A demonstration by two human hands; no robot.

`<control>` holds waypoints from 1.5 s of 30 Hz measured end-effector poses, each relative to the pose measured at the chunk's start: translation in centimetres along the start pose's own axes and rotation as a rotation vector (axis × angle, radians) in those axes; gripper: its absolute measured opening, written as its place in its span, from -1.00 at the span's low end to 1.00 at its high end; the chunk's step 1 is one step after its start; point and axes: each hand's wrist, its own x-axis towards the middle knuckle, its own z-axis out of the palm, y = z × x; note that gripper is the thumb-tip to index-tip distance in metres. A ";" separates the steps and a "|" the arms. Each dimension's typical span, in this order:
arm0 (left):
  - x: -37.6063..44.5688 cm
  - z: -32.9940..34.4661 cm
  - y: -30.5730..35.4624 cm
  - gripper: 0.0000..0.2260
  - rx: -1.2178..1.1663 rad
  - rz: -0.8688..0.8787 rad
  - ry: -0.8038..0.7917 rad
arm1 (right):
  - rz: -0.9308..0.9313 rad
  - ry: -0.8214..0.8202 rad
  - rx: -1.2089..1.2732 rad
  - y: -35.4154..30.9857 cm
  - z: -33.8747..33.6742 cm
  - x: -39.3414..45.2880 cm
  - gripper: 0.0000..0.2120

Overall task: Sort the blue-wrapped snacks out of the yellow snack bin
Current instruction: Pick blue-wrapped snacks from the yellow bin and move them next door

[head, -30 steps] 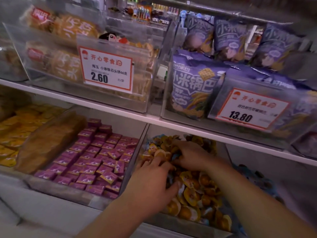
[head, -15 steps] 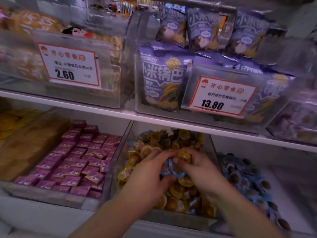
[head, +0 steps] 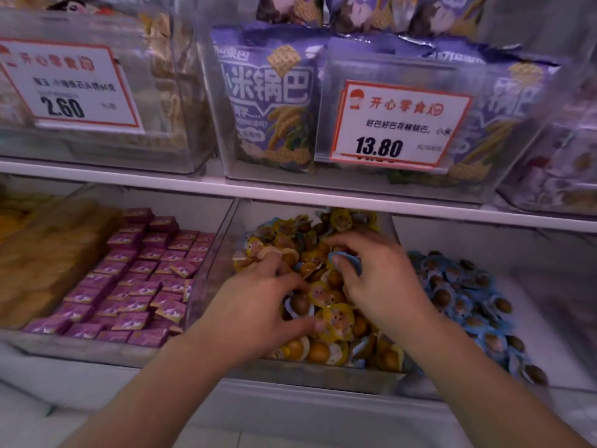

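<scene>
Sorting is under way on the lower shelf, where the clear bin of yellow-wrapped snacks is worked by both hands, with the pile of blue snacks lying just to its right. One blue-wrapped snack is pinched in the curled fingers of the right hand; the left hand rests curled among the wrappers, and whether anything is gripped cannot be told. Carrying the pinched piece rightward to the blue pile is judged the next move, and another blue wrapper by the left hand waits.

small purple-wrapped square packets fill the clear bin at left. above the white shelf edge, purple printed snack bags stand behind a white red-bordered price card reading 13.80.
</scene>
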 end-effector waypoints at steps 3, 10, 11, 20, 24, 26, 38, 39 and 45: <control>0.0 0.3 0.0 -0.57 -0.024 0.016 0.025 | 0.019 0.030 0.058 -0.2 0.0 0.0 -0.77; 0.0 -0.5 -1.0 -0.85 -0.378 -0.122 0.355 | 0.044 -0.136 0.145 -0.9 1.5 0.3 -0.70; -0.1 -0.7 -0.9 -0.87 -0.468 -0.167 0.421 | 0.028 -0.179 0.135 -1.0 1.9 0.4 -0.74; -0.1 -3.1 -1.2 -0.69 -1.433 -0.393 0.523 | -0.114 -0.434 -0.221 -1.6 4.8 0.7 -0.74; 0.1 -3.7 -1.7 -0.69 -1.659 -0.458 0.469 | 0.022 -0.254 0.090 -1.7 4.4 0.7 -0.95; 0.1 -3.6 -1.3 -0.80 -1.603 -0.416 0.450 | 0.260 -0.126 0.371 -1.9 3.6 1.0 -0.90; 0.3 1.2 5.6 -0.75 -0.786 -0.228 0.610 | 0.944 -0.282 1.657 -5.9 1.4 -1.7 -0.65; 0.5 1.3 6.1 -0.71 -0.719 -0.192 0.573 | 0.953 -0.260 1.686 -5.8 1.1 -1.9 -0.60; 1.0 1.4 8.3 -0.50 -0.355 0.012 0.450 | 0.846 -0.031 1.522 -4.1 -2.0 -3.1 -0.72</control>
